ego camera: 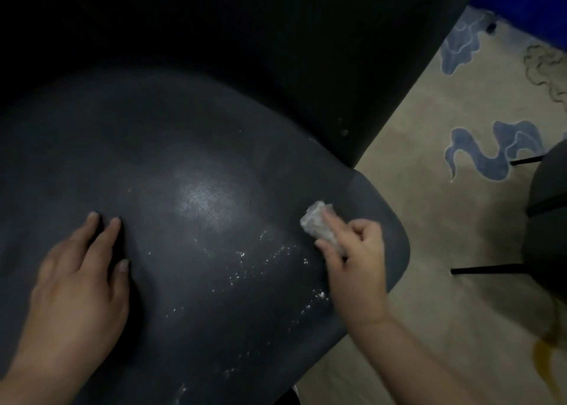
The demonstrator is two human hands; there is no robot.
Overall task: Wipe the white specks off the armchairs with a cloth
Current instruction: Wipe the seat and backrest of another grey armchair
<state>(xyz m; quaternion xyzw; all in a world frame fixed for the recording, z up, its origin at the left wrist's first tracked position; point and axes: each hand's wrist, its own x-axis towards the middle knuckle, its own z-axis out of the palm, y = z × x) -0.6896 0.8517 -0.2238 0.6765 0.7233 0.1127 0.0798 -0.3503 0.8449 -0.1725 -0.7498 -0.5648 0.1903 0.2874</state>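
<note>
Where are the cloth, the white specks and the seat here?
cloth (317,220), head view, on its crumpled middle.
specks (242,254), head view, on one bright cluster.
seat (184,146), head view, on its bare dark top.

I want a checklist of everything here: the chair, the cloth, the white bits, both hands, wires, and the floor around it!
Surface: dark armchair seat, shiny patch in the middle.
Job's things: white specks scattered over the seat's right front part; crumpled pale cloth pressed on the seat near its right edge.
Clutter: nothing seen.
Hands: left hand rests flat on the seat, fingers straight; right hand holds the cloth.
Cables: nothing seen.
Surroundings: beige carpet with blue swirls; yellowish stain on it; another dark chair with thin black legs at the right edge.
</note>
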